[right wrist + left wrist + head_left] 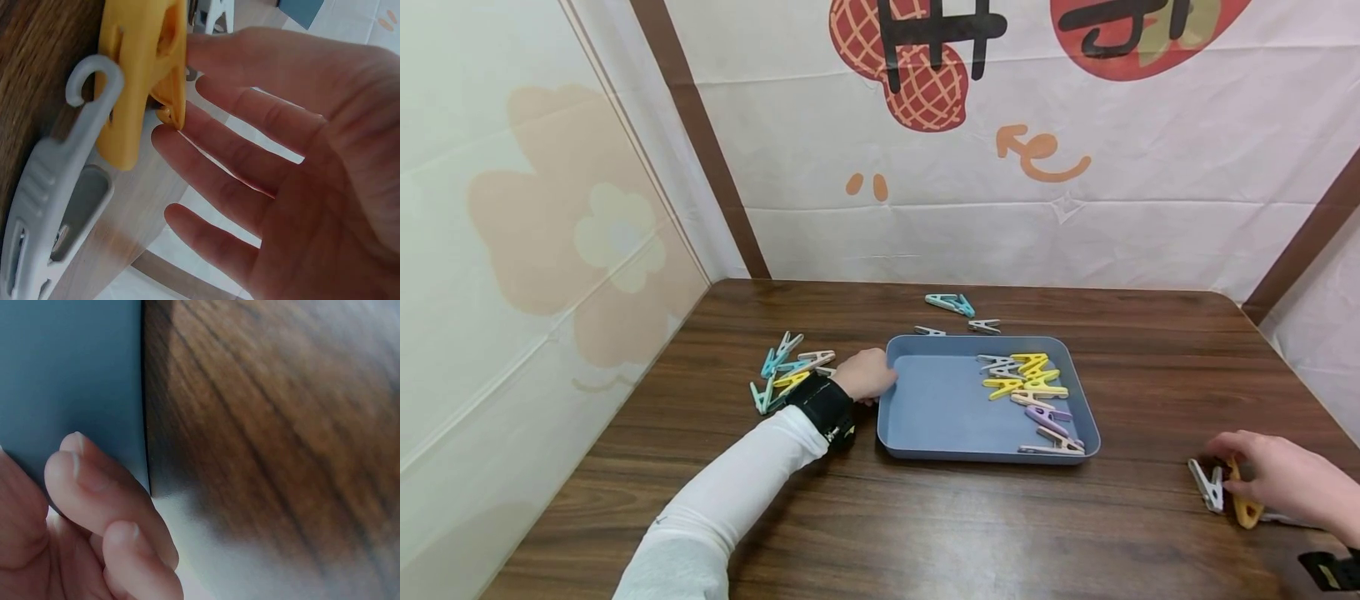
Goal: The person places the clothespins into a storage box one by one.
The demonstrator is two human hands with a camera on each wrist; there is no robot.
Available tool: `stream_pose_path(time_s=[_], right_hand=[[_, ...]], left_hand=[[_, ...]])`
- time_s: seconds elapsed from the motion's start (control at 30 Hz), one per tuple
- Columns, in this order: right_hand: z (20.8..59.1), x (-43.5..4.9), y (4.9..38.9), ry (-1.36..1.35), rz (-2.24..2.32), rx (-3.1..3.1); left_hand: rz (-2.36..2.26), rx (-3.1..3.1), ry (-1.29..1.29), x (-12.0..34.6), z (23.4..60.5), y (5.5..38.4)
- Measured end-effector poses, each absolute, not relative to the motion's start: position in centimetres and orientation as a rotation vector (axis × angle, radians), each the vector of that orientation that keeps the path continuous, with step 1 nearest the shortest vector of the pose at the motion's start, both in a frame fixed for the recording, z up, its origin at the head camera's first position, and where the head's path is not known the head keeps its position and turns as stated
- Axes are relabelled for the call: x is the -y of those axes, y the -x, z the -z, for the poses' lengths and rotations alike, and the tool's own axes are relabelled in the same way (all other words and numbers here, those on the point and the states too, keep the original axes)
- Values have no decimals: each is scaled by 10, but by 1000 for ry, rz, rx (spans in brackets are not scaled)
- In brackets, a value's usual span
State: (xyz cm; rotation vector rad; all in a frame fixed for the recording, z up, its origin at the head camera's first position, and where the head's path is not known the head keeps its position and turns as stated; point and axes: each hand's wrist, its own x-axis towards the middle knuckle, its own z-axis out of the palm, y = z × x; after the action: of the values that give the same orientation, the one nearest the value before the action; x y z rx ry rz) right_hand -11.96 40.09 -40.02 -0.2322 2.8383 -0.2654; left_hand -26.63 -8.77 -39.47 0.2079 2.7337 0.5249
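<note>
My left hand (867, 375) grips the left wall of a blue-grey tray (955, 457); in the left wrist view its bent fingers (94, 487) lie against the tray's outer side. Several yellow, purple, white and cream clothespins sit in the tray's right half, among them a purple clothespin (1047, 419). Over at the right, my right hand (1285, 479) is at a large orange-yellow clothespin (128, 87). Its thumb touches that clothespin while the other fingers (219, 181) reach out, fairly straight and spread. A grey-white clothespin (37, 200) lies beside it, and a white clothespin (1207, 485) is just left.
Left of the tray lies a pile of blue, green, yellow and cream clothespins (790, 367), close to my left wrist. Behind the tray are a blue clothespin (951, 303) and small grey clothespins (984, 326). Fabric walls stand along the brown table (940, 533) at the back and left.
</note>
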Motion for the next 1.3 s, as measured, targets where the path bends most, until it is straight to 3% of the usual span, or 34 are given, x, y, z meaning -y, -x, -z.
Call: stream_pose_path(time_s=[0.53, 1.3], right_hand=[[402, -382, 113, 446, 121, -2970], [403, -381, 109, 424, 198, -3019]], left_hand=[[-552, -2742, -241, 90, 395, 267], [-529, -2740, -247, 89, 395, 267]])
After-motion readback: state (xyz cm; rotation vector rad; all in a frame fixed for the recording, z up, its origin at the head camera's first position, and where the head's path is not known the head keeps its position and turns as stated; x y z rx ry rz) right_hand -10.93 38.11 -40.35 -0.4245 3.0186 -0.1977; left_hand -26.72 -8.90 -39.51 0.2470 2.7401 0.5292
